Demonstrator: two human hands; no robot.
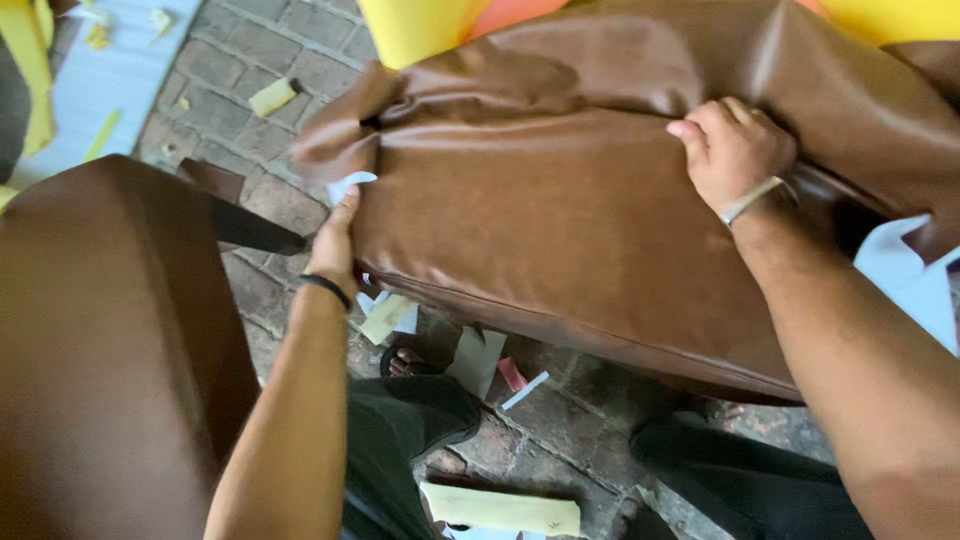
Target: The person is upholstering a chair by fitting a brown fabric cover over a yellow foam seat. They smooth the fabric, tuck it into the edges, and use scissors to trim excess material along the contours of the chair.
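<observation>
A brown leather-look cover (560, 220), stretched over a cushion, fills the middle of the view above a brick floor (300, 60). The right hand (730, 150), wearing a pale wristband, presses down on its top with fingers curled into the material. The left hand (335, 245), in a dark wristband, is closed on the cover's near-left edge, just below a bunched corner. Yellow foam (415, 25) shows behind the cover. A second brown cushion (110, 330) sits at left. Paper scraps (480, 360) litter the bricks beneath, beside a sandalled foot (402, 362).
</observation>
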